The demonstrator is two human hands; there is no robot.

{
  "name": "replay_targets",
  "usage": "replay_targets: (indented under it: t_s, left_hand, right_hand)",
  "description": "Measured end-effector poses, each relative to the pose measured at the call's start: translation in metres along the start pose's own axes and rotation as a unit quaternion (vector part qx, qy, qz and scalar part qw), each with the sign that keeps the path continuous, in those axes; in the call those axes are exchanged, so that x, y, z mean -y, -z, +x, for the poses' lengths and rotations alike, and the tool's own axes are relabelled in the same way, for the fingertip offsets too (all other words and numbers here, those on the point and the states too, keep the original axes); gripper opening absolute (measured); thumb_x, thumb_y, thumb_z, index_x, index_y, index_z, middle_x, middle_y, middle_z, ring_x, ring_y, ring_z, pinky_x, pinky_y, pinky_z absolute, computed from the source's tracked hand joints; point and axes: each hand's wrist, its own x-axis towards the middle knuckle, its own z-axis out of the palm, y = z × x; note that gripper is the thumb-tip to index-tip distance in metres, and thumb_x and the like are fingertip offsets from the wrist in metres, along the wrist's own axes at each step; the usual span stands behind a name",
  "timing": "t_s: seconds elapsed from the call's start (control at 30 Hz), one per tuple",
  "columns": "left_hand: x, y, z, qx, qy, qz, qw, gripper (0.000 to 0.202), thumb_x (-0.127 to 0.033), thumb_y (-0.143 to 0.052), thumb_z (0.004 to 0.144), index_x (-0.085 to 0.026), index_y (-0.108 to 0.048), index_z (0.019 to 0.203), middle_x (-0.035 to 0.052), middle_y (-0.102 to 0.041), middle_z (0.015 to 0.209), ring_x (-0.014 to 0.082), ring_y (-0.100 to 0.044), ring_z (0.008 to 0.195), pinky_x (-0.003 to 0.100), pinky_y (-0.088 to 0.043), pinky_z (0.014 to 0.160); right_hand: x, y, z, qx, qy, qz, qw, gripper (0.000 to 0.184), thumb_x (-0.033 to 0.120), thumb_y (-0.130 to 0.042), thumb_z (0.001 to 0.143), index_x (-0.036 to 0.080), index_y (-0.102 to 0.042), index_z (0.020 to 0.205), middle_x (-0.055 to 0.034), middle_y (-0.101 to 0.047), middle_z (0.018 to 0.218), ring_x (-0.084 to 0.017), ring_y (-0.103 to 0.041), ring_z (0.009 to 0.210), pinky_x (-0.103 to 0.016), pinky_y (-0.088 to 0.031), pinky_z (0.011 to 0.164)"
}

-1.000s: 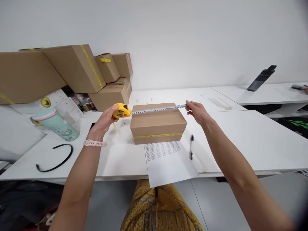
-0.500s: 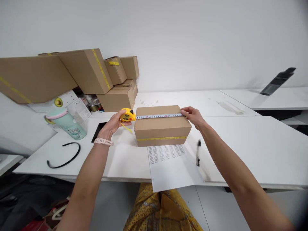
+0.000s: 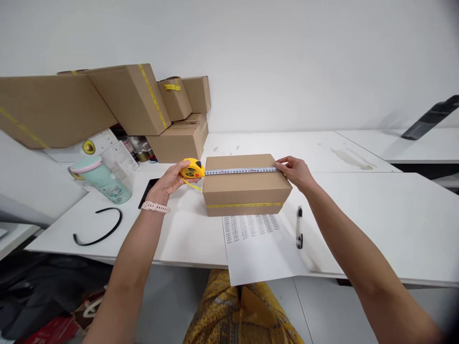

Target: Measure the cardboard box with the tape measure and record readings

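Observation:
My left hand point(image 3: 175, 177) is closed around a yellow tape measure point(image 3: 192, 168) at the left end of a cardboard box point(image 3: 247, 184). The white blade point(image 3: 240, 171) is drawn out straight across the top of the box. At the far right edge, my right hand point(image 3: 294, 171) pinches the blade's free end against the box. A yellow wrist strap hangs below the tape's case. Yellow tape runs along the front side of the box. Partly under the box lies a printed sheet of paper point(image 3: 261, 258), its near end hanging past the table edge.
A black pen point(image 3: 299, 227) lies right of the sheet. Stacked cardboard boxes point(image 3: 125, 102) fill the back left. Nearer stand a mint tumbler point(image 3: 103, 179), a black headband point(image 3: 107, 234) and a dark flat device point(image 3: 147, 191). A dark bottle point(image 3: 430, 117) is at the far right.
The view has shifted slightly. Both hands keep their holds, and the tape still lies stretched over the box top.

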Motion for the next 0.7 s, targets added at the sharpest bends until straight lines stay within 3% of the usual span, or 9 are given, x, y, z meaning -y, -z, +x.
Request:
replay_targets:
  t_s: [0.3, 0.47, 0.6, 0.7]
  left_hand:
    - [0.002, 0.001, 0.001, -0.005, 0.004, 0.003, 1.000, 0.035, -0.034, -0.082, 0.076, -0.013, -0.074, 0.102, 0.0131, -0.080, 0.102, 0.0274, -0.077, 0.091, 0.041, -0.067, 0.077]
    - [-0.010, -0.009, -0.003, -0.031, -0.022, 0.017, 0.999, 0.034, -0.034, -0.081, 0.073, -0.012, -0.074, 0.098, 0.0111, -0.079, 0.097, 0.0270, -0.075, 0.091, 0.041, -0.067, 0.076]
    - [-0.034, -0.027, -0.037, 0.016, -0.080, 0.048, 0.996, 0.037, -0.034, -0.083, 0.076, -0.013, -0.072, 0.104, 0.0094, -0.078, 0.103, 0.0254, -0.075, 0.095, 0.040, -0.064, 0.087]
    - [-0.019, -0.053, -0.087, 0.099, -0.044, 0.038, 0.993, 0.047, -0.036, -0.083, 0.080, -0.015, -0.068, 0.120, 0.0120, -0.077, 0.107, 0.0263, -0.076, 0.092, 0.039, -0.064, 0.081]
  right_hand:
    - [0.006, -0.001, -0.004, -0.037, 0.028, -0.097, 0.994, 0.027, 0.046, -0.068, 0.083, 0.021, -0.071, 0.092, -0.0009, -0.059, 0.069, -0.018, -0.055, 0.067, -0.032, -0.039, 0.062]
    - [0.008, -0.002, -0.004, -0.050, 0.024, -0.070, 0.996, 0.020, 0.039, -0.073, 0.081, 0.021, -0.068, 0.088, -0.0008, -0.059, 0.067, -0.019, -0.057, 0.065, -0.034, -0.043, 0.064]
    - [0.015, 0.014, 0.008, -0.057, 0.025, 0.064, 0.996, 0.024, 0.034, -0.075, 0.083, 0.021, -0.061, 0.097, -0.0013, -0.063, 0.068, -0.019, -0.062, 0.064, -0.036, -0.052, 0.065]
    - [0.030, 0.026, 0.020, -0.103, 0.088, 0.119, 0.984, 0.027, 0.039, -0.075, 0.085, 0.023, -0.060, 0.101, -0.0009, -0.065, 0.073, -0.018, -0.065, 0.071, -0.034, -0.056, 0.069]
